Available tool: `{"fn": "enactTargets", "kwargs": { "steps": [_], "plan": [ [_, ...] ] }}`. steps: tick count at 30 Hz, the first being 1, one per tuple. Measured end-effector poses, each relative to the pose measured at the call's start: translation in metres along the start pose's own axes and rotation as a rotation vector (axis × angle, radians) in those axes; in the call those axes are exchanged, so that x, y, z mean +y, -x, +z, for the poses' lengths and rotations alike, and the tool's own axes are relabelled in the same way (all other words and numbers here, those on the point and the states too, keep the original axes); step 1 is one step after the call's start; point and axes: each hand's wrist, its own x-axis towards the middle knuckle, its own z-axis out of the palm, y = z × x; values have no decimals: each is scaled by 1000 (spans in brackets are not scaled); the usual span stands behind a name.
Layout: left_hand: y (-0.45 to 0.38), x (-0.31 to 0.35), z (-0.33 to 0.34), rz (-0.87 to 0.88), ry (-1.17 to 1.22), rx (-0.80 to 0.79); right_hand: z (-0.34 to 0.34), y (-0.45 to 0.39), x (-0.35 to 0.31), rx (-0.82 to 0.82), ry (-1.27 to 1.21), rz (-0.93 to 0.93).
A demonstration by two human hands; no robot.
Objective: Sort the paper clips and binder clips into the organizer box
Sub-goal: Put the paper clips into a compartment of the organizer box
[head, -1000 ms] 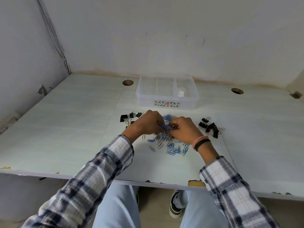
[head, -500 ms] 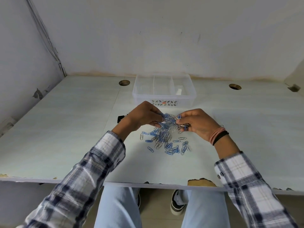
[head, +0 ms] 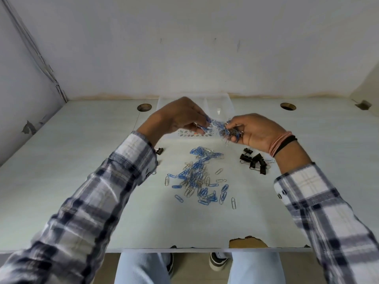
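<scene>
Both hands, left hand point(head: 176, 119) and right hand point(head: 254, 130), pinch one tangled bunch of blue and silver paper clips point(head: 223, 129) above the table point(head: 82, 160).

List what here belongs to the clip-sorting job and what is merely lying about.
Job:
- tangled bunch of blue and silver wire paper clips, held between left hand and right hand
- loose paper clips on the table
- black metal binder clips
- clear plastic organizer box

Lying about:
- round cable holes in the tabletop
- chipped table edge
</scene>
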Motion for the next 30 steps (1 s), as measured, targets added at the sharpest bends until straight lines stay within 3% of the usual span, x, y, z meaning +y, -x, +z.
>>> {"fn": "enactTargets", "kwargs": {
  "steps": [6,10,18,24,26,30],
  "plan": [
    [-63,49,-8,17,-128,97,-18,-49,-51,136,-30,-59],
    [-105,63,3,-24,-260,117,-17,-82,-68,215,98,-15],
    [-126,53,23,-158,-318,31,-18,-94,-76,124,274,169],
    [-87,52,12,-119,-276,21,-18,-58,-67,97,318,61],
    [-68,44,10,-120,-341,-42,-16,-45,-53,63,444,24],
    [-30,8,17,-177,-762,-381,2,-24,-12,-146,931,119]
  ]
}}
